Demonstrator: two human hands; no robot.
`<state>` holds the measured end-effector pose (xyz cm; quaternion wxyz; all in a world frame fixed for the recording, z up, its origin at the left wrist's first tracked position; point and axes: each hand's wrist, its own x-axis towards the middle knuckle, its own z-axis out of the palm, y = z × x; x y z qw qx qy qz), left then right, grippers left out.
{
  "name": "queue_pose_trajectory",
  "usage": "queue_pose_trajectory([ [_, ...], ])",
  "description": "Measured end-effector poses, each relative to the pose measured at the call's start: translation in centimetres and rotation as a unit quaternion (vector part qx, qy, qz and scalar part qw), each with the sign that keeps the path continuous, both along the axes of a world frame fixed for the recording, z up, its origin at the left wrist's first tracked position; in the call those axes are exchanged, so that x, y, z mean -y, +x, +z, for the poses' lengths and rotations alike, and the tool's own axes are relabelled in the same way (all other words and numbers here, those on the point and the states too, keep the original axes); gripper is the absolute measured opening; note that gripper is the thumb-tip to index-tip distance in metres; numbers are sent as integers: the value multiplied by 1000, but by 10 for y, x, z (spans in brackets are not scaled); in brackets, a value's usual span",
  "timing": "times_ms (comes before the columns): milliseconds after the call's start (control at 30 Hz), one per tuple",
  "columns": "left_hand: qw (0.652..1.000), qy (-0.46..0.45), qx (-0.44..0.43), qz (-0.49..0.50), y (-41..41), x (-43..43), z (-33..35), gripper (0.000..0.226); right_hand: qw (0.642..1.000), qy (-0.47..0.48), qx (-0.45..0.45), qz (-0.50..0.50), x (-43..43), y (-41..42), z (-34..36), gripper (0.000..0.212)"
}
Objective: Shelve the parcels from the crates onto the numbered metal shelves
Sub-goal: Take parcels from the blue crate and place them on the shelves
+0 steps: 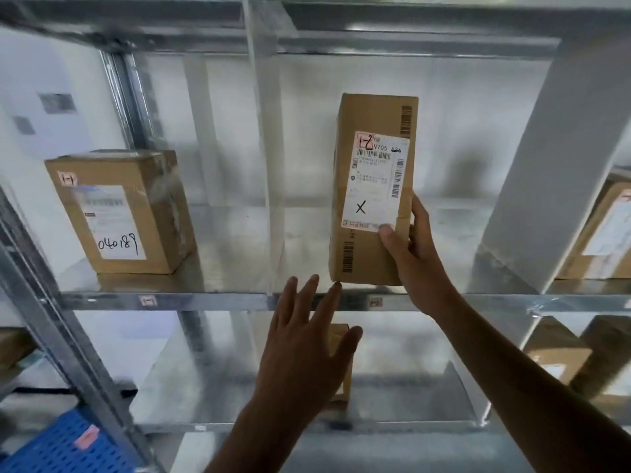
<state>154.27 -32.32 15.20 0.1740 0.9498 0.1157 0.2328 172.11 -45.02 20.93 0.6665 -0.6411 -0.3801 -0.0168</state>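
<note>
A tall brown cardboard parcel (370,186) stands upright at the front edge of the upper metal shelf (211,301), right of a clear divider. Its white label reads "1-2", with a hand-drawn X. My right hand (411,254) grips its lower right corner, thumb on the front face and fingers round the side. My left hand (304,339) hovers below with fingers spread and straight, its fingertips near the parcel's bottom left corner. A small tag (375,302) sits on the shelf rim just under the parcel.
Another box (119,213) marked "1-1" and "040189" sits in the left bay above a "1-1" rim tag (148,300). More boxes (601,233) fill the right bays; one (341,363) stands on the lower shelf behind my left hand. A blue crate (61,445) is at bottom left.
</note>
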Motion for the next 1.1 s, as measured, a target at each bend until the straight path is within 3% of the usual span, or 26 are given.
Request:
queue_pose_trajectory([
  [600,995,-29,-30,86,41,-14,-3,92,995,-93,37,29,-40,70,-17,107],
  [1100,999,25,-7,44,35,-17,-9,78,994,-108,14,16,-39,66,-19,100],
])
